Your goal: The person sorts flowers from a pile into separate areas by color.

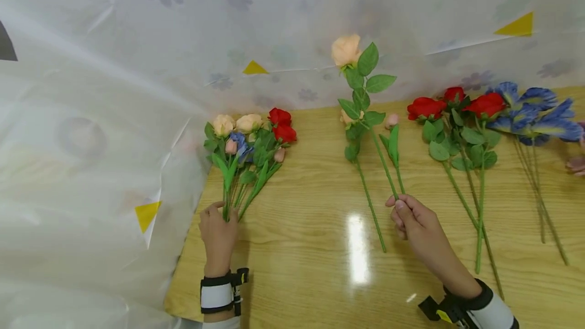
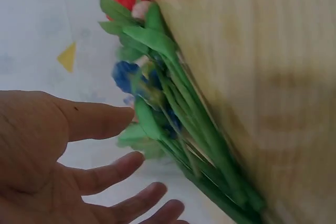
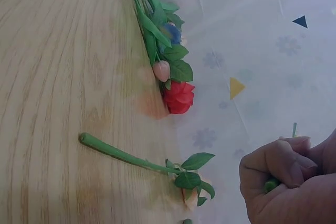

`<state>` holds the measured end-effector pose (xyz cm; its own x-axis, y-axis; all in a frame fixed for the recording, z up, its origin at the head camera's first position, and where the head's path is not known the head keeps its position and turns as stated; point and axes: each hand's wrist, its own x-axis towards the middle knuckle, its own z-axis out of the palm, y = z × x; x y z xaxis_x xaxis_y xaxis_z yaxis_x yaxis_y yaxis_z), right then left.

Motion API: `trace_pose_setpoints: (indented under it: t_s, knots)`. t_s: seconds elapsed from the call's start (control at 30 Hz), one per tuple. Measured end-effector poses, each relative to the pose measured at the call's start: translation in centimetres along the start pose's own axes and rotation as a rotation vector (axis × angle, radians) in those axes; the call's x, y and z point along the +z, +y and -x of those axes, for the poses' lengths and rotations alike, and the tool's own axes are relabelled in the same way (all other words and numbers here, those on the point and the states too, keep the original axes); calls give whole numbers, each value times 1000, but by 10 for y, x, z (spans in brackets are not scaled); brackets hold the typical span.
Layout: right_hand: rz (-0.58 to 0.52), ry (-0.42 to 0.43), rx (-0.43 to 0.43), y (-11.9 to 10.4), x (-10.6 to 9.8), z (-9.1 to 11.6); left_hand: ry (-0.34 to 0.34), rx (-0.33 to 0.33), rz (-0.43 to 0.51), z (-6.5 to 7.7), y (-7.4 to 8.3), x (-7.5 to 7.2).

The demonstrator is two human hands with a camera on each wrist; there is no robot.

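1. The held rose, peach with green leaves, was seen right of the table's middle, its bloom turned away from the person and set against the sheet in the head view.
2. Its stem was pinched between the thumb and curled fingers of the right hand.
3. A pink tulip was noted just beside that stem; its own stem was seen to reach the same fingers, but whether it was gripped could not be told.
4. A second peach rose was found lying on the table, its head partly hidden by the held rose.
5. The left hand was placed at the lower stems of the bunch. Its fingers were extended and spread, closed round nothing; contact could not be told.
6. In the bunch, cream roses, red roses, pink tulips and a blue flower were counted among green leaves.
7. To the right, three red roses were laid with stems crossing, blue flowers beyond them, and a purple flower was cut by the frame edge.
8. The wood table was backed by a pale floral sheet.
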<state>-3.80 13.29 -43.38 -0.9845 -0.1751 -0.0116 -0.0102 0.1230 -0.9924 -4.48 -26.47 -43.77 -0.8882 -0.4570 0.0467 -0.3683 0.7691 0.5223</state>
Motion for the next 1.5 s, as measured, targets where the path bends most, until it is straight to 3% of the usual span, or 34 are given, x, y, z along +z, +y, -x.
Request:
trace_pose_setpoints:
  t_s: [0.13, 0.3, 0.63, 0.8, 0.9, 1.2, 1.5]
  knots:
    - [-21, 5, 25, 2, 1, -2, -59, -69, -64, -2, -12, -1]
    - [-51, -7, 75, 8, 1, -5, -93, -80, -63, -4, -18, 5]
    - [-83, -51, 228, 15, 1, -9, -29, -98, -57, -3, -25, 5]
    - [-72, -59, 238, 17, 3, -10, 28, -48, -35, -5, -27, 5]
    - [-58, -64, 241, 18, 4, -10, 52, -51, -7, -6, -28, 5]
    - [-30, -72, 275, 25, 7, -12, 23, -76, 109, -9, -27, 5]
    - [72, -90, 259, 28, 11, -15, 148, -74, 182, -7, -24, 6]
